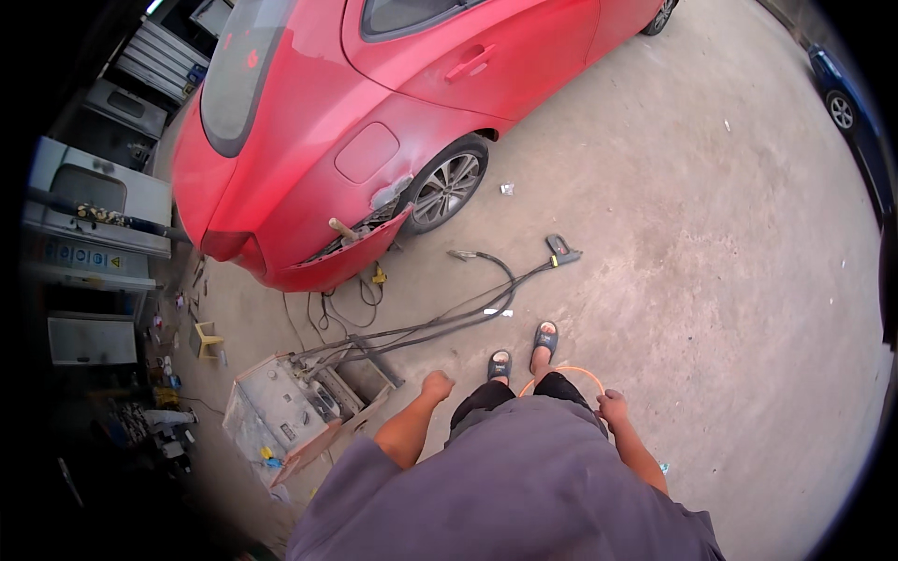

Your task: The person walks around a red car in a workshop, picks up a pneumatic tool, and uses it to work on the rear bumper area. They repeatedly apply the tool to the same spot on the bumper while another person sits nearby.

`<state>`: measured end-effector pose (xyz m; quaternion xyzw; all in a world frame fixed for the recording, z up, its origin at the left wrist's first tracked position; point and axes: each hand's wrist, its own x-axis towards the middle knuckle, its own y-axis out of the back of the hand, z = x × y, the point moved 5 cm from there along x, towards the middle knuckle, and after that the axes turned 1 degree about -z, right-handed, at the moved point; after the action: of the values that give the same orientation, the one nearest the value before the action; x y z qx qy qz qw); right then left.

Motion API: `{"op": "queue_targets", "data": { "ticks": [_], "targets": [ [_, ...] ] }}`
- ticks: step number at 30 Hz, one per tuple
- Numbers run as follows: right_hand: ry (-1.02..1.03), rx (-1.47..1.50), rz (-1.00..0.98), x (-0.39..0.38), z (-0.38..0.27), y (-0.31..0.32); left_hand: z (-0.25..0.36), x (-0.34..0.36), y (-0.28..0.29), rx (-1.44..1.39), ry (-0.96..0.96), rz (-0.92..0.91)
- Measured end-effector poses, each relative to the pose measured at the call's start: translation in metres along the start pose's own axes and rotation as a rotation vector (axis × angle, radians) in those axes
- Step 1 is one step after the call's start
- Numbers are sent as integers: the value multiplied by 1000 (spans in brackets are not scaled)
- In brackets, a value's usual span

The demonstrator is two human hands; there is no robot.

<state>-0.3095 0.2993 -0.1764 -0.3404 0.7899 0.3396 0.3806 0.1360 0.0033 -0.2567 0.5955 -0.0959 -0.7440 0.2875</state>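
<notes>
My left hand (437,384), loosely curled, hangs beside the dusty machine cart (271,402), with nothing visible in its fingers. At my right side my right hand (613,406) is closed around a thin orange hose (585,371), which arcs across in front of my legs. Ahead stands a red car (318,103). Its rear bumper (360,260) is pulled away below a scraped patch (390,192) next to the rear wheel (447,192). A wooden handle (343,229) sticks out of the gap. Neither hand touches the car.
A black spot-welding gun (562,251) lies on the concrete floor, its thick cables (449,323) running to the cart. A loose cable end (462,254) lies near it. At left are a yellow stool (205,340) and scattered tools. A blue car (839,103) stands far right.
</notes>
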Motion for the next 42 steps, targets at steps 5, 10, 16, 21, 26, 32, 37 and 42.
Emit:
{"op": "queue_targets", "data": {
  "ticks": [5, 10, 16, 21, 26, 32, 37, 42],
  "targets": [
    [72, -110, 30, -17, 41, -7, -2, -48, -15, -316, 17, -59],
    [392, -385, 128, -23, 102, -11, -28, -59, -24, 59, -282, 41],
    [121, -232, 257, -68, 173, -21, -58, -43, -10, 228, -46, -191],
    [104, -95, 390, -54, 327, -9, -40, -6, 6, 231, -125, -87],
    [82, -277, 334, -63, 337, 17, 37, -12, 2, 228, -263, 49],
    [165, -502, 249, -54, 326, 76, 90, -57, -64, 434, -396, 40],
    [265, -672, 213, -28, 305, 125, 119, -89, -127, 659, -526, -119],
    [369, -879, 204, 3, 298, 164, 143, -123, -133, 395, -583, -58]
  ]
}}
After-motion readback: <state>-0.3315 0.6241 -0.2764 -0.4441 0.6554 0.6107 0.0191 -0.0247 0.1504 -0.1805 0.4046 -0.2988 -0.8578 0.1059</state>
